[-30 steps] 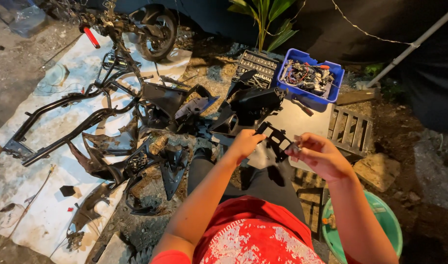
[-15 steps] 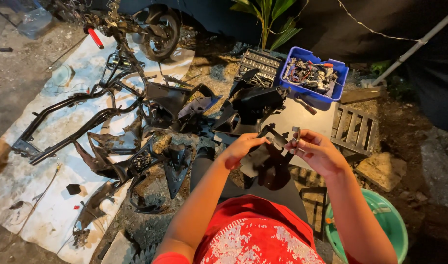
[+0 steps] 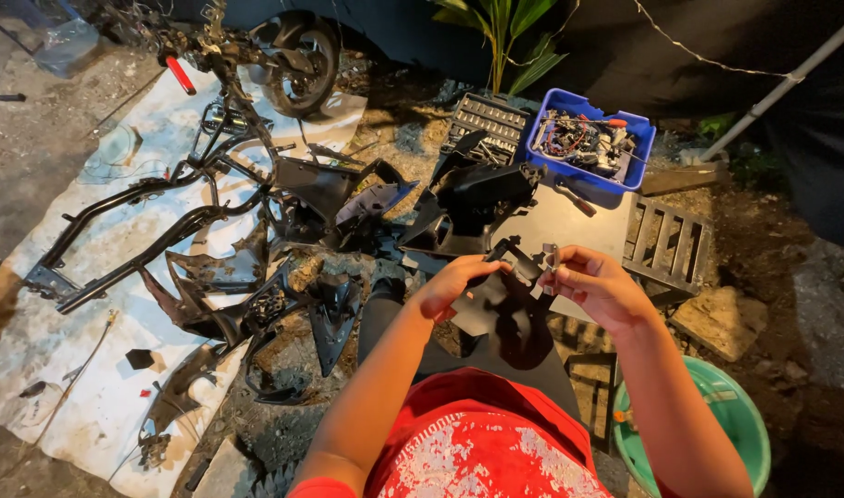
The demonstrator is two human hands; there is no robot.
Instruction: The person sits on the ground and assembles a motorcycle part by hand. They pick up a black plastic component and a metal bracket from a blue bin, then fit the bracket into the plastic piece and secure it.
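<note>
A black plastic panel (image 3: 500,309) is held between both hands over the lap. The left hand (image 3: 459,286) is closed on the panel's left edge, fingers curled over it and thumb beneath. The right hand (image 3: 599,284) is pinched on the panel's upper right part, where a small light clip (image 3: 549,254) stands at the fingertips; whether the clip is gripped or only touched cannot be told. The panel's lower lobe hangs below the grip, above a red shirt (image 3: 477,433).

Right of the grip and below it, a green bucket (image 3: 749,424) is seen beside the right forearm. Just beyond the grip, a flat board (image 3: 569,221) is laid, with a slatted grate (image 3: 669,242) to its right. Beyond the left hand, dark fairing pieces (image 3: 468,198) are piled. Further out, a blue bin (image 3: 588,148) filled with small parts stands beside a socket tray (image 3: 484,120).

Well left of the grip, a bare scooter frame (image 3: 154,221) is laid on a white sheet (image 3: 62,314), with loose black covers (image 3: 247,314) near it. Farthest off, a wheel (image 3: 302,60) and a plant (image 3: 509,32) are noted.
</note>
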